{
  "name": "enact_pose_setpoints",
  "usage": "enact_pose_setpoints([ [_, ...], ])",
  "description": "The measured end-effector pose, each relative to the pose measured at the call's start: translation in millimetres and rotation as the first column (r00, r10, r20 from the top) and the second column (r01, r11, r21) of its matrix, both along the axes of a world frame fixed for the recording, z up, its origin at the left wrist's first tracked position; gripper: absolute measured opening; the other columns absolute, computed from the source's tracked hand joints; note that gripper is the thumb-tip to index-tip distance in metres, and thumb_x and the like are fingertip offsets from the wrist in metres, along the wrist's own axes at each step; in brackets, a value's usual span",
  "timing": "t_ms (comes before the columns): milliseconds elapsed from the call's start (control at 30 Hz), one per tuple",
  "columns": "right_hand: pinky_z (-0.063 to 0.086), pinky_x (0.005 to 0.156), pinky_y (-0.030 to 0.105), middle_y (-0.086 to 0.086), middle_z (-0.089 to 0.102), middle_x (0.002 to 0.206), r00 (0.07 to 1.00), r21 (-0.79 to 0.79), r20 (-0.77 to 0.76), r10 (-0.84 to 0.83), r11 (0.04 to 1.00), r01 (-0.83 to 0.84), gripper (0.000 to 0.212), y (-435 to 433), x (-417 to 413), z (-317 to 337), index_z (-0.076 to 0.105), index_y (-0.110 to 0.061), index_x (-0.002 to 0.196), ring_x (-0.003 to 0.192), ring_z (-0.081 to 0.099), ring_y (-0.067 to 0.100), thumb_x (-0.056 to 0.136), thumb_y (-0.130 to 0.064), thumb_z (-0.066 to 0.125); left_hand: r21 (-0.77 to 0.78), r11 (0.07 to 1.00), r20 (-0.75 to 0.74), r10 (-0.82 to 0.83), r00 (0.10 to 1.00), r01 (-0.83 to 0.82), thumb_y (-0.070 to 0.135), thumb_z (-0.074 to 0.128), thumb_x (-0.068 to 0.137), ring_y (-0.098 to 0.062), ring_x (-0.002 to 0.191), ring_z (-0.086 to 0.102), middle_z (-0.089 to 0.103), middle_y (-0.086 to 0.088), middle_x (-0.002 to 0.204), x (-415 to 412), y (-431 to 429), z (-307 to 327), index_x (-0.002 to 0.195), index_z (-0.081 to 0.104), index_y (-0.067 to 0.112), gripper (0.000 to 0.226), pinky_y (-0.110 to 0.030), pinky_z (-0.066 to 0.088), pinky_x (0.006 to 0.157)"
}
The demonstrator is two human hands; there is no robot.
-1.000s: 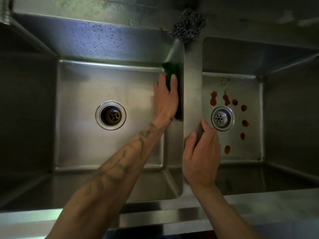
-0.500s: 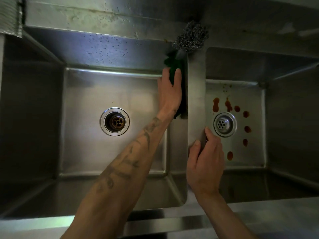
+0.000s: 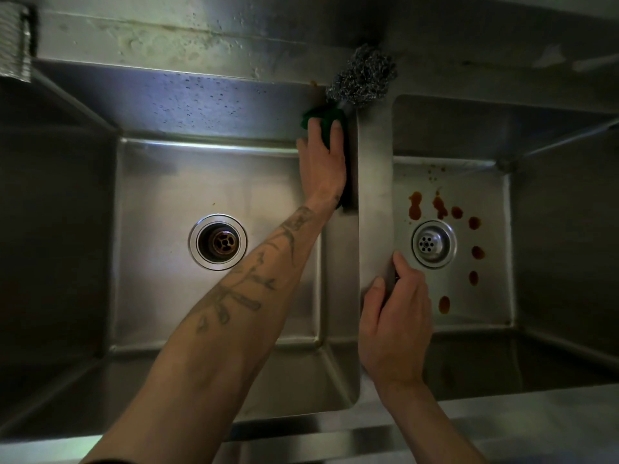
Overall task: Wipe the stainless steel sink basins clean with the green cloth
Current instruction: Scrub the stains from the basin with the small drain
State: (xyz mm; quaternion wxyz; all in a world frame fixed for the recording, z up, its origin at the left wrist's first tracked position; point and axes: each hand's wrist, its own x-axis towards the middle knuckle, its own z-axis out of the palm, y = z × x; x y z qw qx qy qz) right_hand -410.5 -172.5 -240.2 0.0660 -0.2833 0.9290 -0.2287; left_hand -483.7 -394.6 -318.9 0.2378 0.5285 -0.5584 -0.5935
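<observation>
Two stainless steel basins sit side by side under dim light, split by a flat divider [image 3: 375, 195] running from 12 to 6 o'clock. The left basin [image 3: 167, 195] is the larger, with an open drain [image 3: 217, 242] in the middle of its floor and water droplets [image 3: 201, 102] speckling its back wall.

The green cloth [image 3: 321, 117] is in that basin's far corner, at 1 o'clock from the drain, against the divider wall. The left hand [image 3: 321, 165] presses it there with its fingers laid straight and the cloth bunched between them.

A steel wool scourer [image 3: 363, 75] sits on the back ledge [image 3: 167, 35], just beyond the cloth.

The right hand [image 3: 395, 326] rests on the near part of the divider, thumb on top and fingers curled over the edge into the right basin [image 3: 485, 296]. Reddish-brown spots [image 3: 415, 209] ring its domed strainer [image 3: 433, 244] from 11 round to 5 o'clock.

A ribbed metal piece [image 3: 15, 41] shows at 10 o'clock, and the front rim [image 3: 502, 423] at 6.
</observation>
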Motion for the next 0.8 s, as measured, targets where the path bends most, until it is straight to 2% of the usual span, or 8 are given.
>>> enact_pose_setpoints([
  [133, 0.042, 0.088, 0.025, 0.007, 0.06, 0.119, 1.0, -0.005, -0.002, 0.012, 1.0, -0.012, 0.044, 0.9, 0.2, 0.9, 0.048, -0.006, 0.143, 0.105, 0.046, 0.002, 0.107, -0.031, 0.04, 0.18, 0.981, 0.145, -0.097, 0.985, 0.07, 0.042, 0.042, 0.113, -0.041, 0.13, 0.053, 0.051, -0.028, 0.141, 4.1, -6.6, -35.6, 0.151, 0.045, 0.012, 0.049, -0.046, 0.044, 0.112],
  [267, 0.042, 0.087, 0.025, 0.005, 0.06, 0.117, 1.0, -0.014, 0.01, -0.004, 1.0, 0.004, 0.044, 0.3, 0.8, -0.6, 0.049, -0.007, 0.142, 0.103, 0.045, 0.0, 0.107, -0.033, 0.04, 0.263, 0.96, 0.212, -0.153, 0.965, 0.095, 0.045, 0.038, 0.114, -0.044, 0.14, 0.046, 0.044, -0.027, 0.153, 6.4, -8.6, -43.5, 0.16, 0.036, 0.015, 0.055, -0.048, 0.039, 0.118],
  [333, 0.045, 0.087, 0.026, 0.006, 0.06, 0.118, 1.0, -0.016, 0.019, 0.001, 1.0, 0.0, 0.045, 0.5, 0.3, -0.8, 0.049, -0.007, 0.142, 0.103, 0.048, 0.004, 0.107, -0.034, 0.039, 0.243, 0.966, 0.192, -0.141, 0.971, 0.092, 0.045, 0.038, 0.113, -0.043, 0.136, 0.05, 0.049, -0.026, 0.148, 6.5, -7.0, -35.4, 0.155, 0.042, 0.014, 0.051, -0.049, 0.041, 0.117],
  [400, 0.046, 0.087, 0.028, 0.007, 0.06, 0.118, 1.0, -0.02, 0.026, 0.0, 1.0, 0.0, 0.046, 0.9, 0.3, 0.0, 0.049, -0.007, 0.142, 0.103, 0.051, 0.006, 0.107, -0.035, 0.038, 0.146, 0.986, 0.105, -0.099, 0.99, 0.083, 0.046, 0.04, 0.111, -0.04, 0.12, 0.058, 0.061, -0.022, 0.129, 10.0, -0.4, -18.6, 0.137, 0.052, 0.014, 0.043, -0.05, 0.049, 0.105],
  [467, 0.047, 0.086, 0.029, 0.007, 0.061, 0.117, 0.999, -0.016, 0.036, -0.003, 1.0, 0.003, 0.046, -0.3, 0.5, 0.4, 0.048, -0.007, 0.143, 0.102, 0.052, 0.008, 0.107, -0.035, 0.038, 0.02, 0.998, 0.001, -0.066, 0.998, 0.066, 0.045, 0.042, 0.11, -0.032, 0.102, 0.06, 0.063, -0.015, 0.11, 17.3, 10.0, 3.9, 0.12, 0.055, 0.016, 0.034, -0.041, 0.049, 0.085],
  [533, 0.048, 0.085, 0.03, 0.007, 0.061, 0.116, 0.999, -0.007, 0.037, -0.008, 1.0, 0.008, 0.046, -0.7, 0.4, 0.3, 0.047, -0.008, 0.143, 0.1, 0.054, 0.009, 0.107, -0.036, 0.038, -0.082, 0.996, -0.092, -0.051, 0.994, 0.044, 0.037, 0.043, 0.112, -0.025, 0.093, 0.055, 0.06, -0.011, 0.102, 22.6, 18.8, 22.1, 0.117, 0.057, 0.017, 0.025, -0.033, 0.041, 0.074],
  [667, 0.047, 0.086, 0.029, 0.006, 0.06, 0.117, 0.999, -0.006, 0.038, -0.009, 1.0, 0.009, 0.045, -0.2, 0.2, 0.1, 0.046, -0.009, 0.144, 0.101, 0.053, 0.008, 0.107, -0.035, 0.039, -0.086, 0.995, -0.039, -0.051, 0.998, 0.048, 0.034, 0.044, 0.114, -0.017, 0.094, 0.051, 0.059, -0.014, 0.114, 13.6, 9.0, 16.6, 0.128, 0.056, 0.013, 0.028, -0.019, 0.037, 0.073],
  [800, 0.044, 0.084, 0.025, 0.003, 0.059, 0.115, 1.0, -0.011, 0.028, -0.009, 1.0, 0.009, 0.045, -0.1, -0.4, -0.8, 0.048, -0.008, 0.143, 0.098, 0.048, 0.003, 0.107, -0.034, 0.039, -0.093, 0.984, 0.158, -0.137, 0.978, 0.153, 0.036, 0.045, 0.113, -0.036, 0.105, 0.055, 0.053, -0.022, 0.119, 12.6, -4.2, -27.6, 0.139, 0.052, 0.01, 0.038, -0.043, 0.048, 0.094],
])
